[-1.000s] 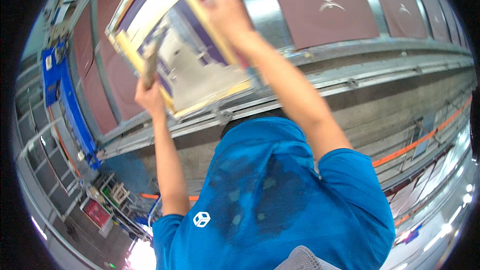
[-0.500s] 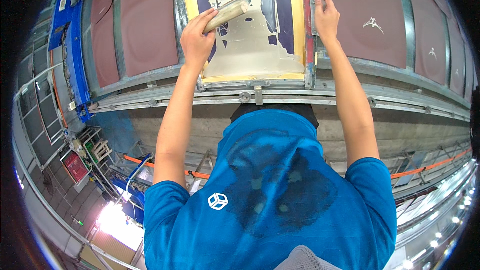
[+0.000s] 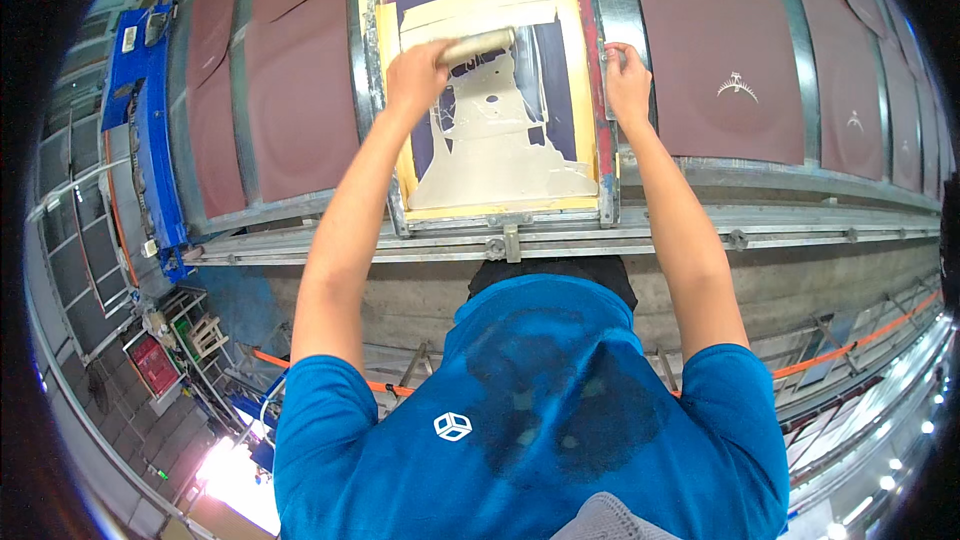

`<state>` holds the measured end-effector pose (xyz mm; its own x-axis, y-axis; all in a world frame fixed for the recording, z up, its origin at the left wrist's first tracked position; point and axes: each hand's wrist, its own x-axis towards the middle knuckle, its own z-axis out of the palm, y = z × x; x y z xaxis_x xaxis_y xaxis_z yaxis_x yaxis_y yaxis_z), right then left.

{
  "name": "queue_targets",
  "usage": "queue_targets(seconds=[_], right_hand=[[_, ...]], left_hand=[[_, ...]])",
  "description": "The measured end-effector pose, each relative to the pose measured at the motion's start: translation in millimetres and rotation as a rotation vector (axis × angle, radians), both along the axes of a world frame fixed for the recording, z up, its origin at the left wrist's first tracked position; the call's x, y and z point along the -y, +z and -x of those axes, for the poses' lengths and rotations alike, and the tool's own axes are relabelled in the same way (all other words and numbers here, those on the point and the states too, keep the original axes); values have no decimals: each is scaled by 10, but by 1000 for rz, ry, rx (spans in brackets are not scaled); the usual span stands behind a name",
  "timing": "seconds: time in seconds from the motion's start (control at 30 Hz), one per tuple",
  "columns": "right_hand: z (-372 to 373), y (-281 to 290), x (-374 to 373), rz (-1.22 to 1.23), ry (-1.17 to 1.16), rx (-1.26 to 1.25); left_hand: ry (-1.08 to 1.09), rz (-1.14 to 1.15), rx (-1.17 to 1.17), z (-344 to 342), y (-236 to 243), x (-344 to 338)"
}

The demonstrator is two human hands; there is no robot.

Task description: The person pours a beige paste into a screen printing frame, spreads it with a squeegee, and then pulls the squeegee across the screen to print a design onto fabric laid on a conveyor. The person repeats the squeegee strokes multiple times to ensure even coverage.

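Hands grip squeegee point(image 3: 478, 43) and metal-framed screen point(image 3: 490, 90) on long table point(image 3: 700, 210) of maroon cloth panels point(image 3: 720, 50).

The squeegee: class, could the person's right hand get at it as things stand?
Probably yes. The right hand rests on the frame edge; the squeegee in the left hand lies across open screen, nothing between.

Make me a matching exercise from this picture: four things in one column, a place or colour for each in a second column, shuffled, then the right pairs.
Things
1. left hand
2. right hand
3. maroon fabric pieces
4. blue machine

Places or colours
A. at the far left end of the table
B. on the right rail of the printing frame
C. laid flat on both sides of the frame
D. wrapped round the squeegee over the cream ink

Pairs: 1-D, 2-B, 3-C, 4-A
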<state>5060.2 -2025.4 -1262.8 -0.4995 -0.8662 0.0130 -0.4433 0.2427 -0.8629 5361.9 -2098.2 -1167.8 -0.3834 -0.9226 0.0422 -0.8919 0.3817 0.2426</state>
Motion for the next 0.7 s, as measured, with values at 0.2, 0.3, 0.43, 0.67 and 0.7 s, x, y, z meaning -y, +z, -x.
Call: queue_targets(seconds=[0.2,0.3,0.43,0.67,0.7], right_hand=[[-81,-501,366,39,-6,-33],[-110,-634,420,11,-4,7],[-24,-700,212,44,-38,-33],[161,577,-489,-72,43,-9],[191,777,-654,-118,56,7]], left_hand=[[7,39,65,170,-627,783],[-17,78,90,168,-1040,527],[-90,108,-7,128,-1110,-404],[-126,133,48,-11,32,-2301],[-119,130,42,21,223,-2509]])
